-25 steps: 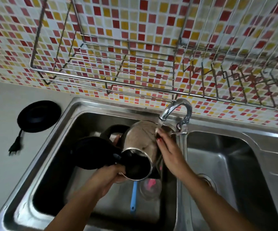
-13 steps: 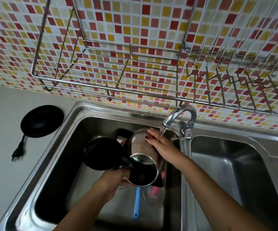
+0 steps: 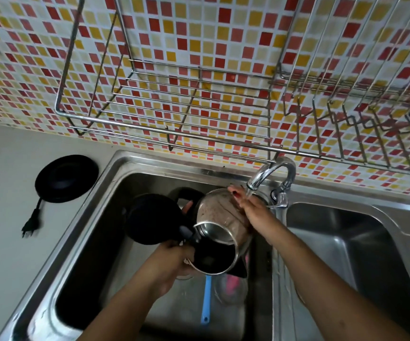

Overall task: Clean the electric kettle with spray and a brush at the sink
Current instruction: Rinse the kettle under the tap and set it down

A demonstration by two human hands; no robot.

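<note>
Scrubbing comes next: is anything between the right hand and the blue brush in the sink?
Yes: the kettle, under the right hand, hangs over the blue brush at its far end; the handle lies exposed.

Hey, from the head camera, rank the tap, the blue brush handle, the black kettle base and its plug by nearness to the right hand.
1. The tap, just above the right hand.
2. The blue brush handle, lower in the left basin.
3. The black kettle base, left on the counter.
4. The plug, farthest left.

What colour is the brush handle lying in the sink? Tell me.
Light blue brush handle, head view.
</note>
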